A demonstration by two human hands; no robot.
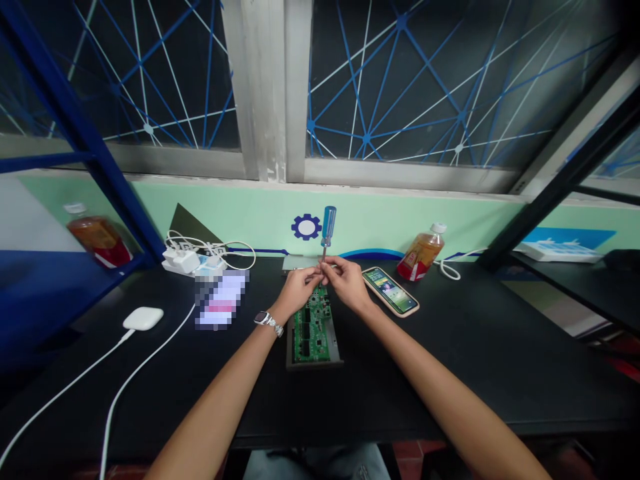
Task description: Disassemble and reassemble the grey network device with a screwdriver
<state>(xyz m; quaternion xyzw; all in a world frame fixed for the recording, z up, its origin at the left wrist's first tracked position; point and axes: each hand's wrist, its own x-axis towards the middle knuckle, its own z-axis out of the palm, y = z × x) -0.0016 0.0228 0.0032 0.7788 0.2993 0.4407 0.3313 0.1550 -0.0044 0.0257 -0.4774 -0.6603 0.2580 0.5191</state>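
Note:
A screwdriver (329, 225) with a blue translucent handle stands nearly upright above the far end of a green circuit board (316, 327). The board lies in a grey metal tray (334, 343) on the black desk. My right hand (345, 280) is closed, its fingertips pinching the screwdriver's shaft below the handle. Close against it, my left hand (300, 287) is also closed, fingertips together near the same shaft; what they pinch, if anything, is hidden. The screwdriver's tip is covered by my fingers. A watch and bracelet (269, 323) circle my left wrist.
Right of the board lie a phone (391, 292) and a drink bottle (421, 253). On the left are a blurred-out screen (223, 300), a power strip with chargers (193, 260), a white case (143, 319) and white cables (145, 360). Another bottle (100, 237) stands beyond the blue frame.

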